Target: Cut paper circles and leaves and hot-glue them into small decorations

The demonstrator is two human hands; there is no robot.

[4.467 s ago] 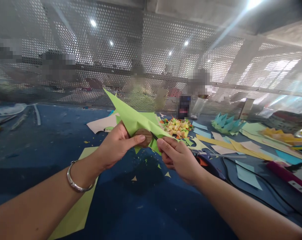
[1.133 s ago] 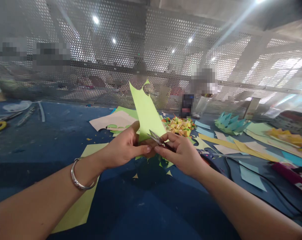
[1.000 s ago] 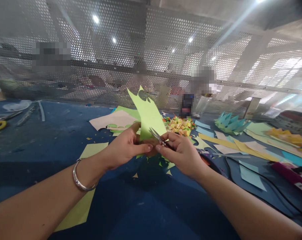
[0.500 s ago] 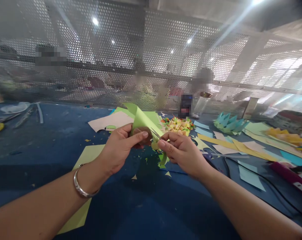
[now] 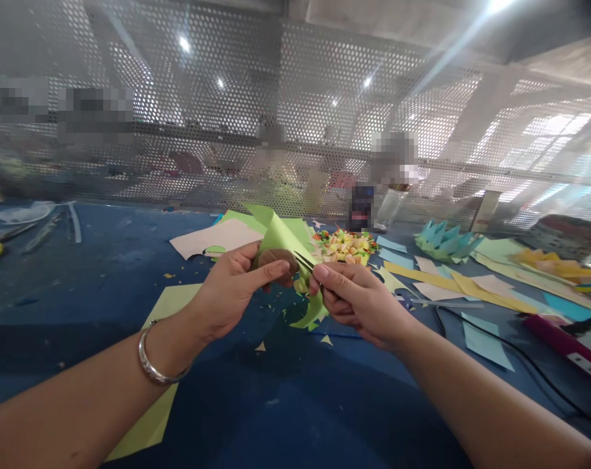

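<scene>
My left hand (image 5: pixel 234 286) pinches a sheet of light green paper (image 5: pixel 279 233) together with a brown rounded disc (image 5: pixel 275 258), the thumb lying over the disc. In my right hand (image 5: pixel 356 296) is a pair of small scissors (image 5: pixel 303 260); its thin blades point left at the paper beside the disc, and its handles are hidden in the fingers. A curved green paper strip (image 5: pixel 309 317) hangs below the blades. Under both hands, small green paper scraps (image 5: pixel 319 326) lie scattered on the blue table (image 5: pixel 256 404).
Beyond the hands lie pale pink paper (image 5: pixel 217 238) and a heap of small paper flowers (image 5: pixel 348 246). Coloured strips (image 5: pixel 417 277), a blue folded paper piece (image 5: pixel 444 242), a black cable (image 5: pixel 515 345) and a purple power strip (image 5: pixel 563 342) are at right. Yellow-green paper (image 5: pixel 171 312) lies near my left forearm.
My right hand has closed further around the scissors and the blades look closer together. The green strip below now curls out to the left. My left hand keeps nearly the same place.
</scene>
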